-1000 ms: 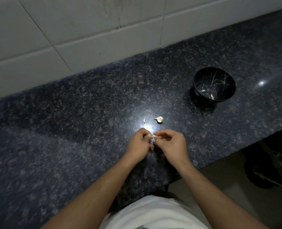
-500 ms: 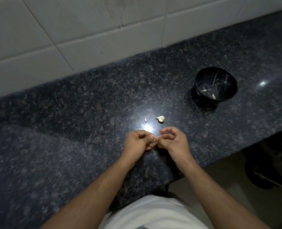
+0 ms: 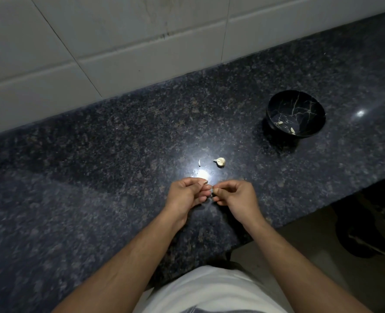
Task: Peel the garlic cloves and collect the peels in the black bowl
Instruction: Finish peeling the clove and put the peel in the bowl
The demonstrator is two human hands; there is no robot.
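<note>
My left hand (image 3: 188, 195) and my right hand (image 3: 236, 197) meet fingertip to fingertip over the dark granite counter, both pinching a small garlic clove (image 3: 213, 190) that is mostly hidden between the fingers. Another pale garlic clove (image 3: 220, 161) lies on the counter just beyond my hands, with a thin peel sliver (image 3: 199, 162) to its left. The black bowl (image 3: 275, 109) with gold veining stands far right of my hands and holds a few pale peel bits (image 3: 286, 126).
The granite counter (image 3: 96, 177) runs along a white tiled wall (image 3: 96, 41). Its front edge cuts diagonally at the right, where the floor and a dark object (image 3: 367, 236) lie below. A bright light glare sits just beyond my left hand.
My hands have stayed together on the clove, shifting slightly toward me; fingers have re-gripped it. The loose clove, sliver and bowl have not moved.
</note>
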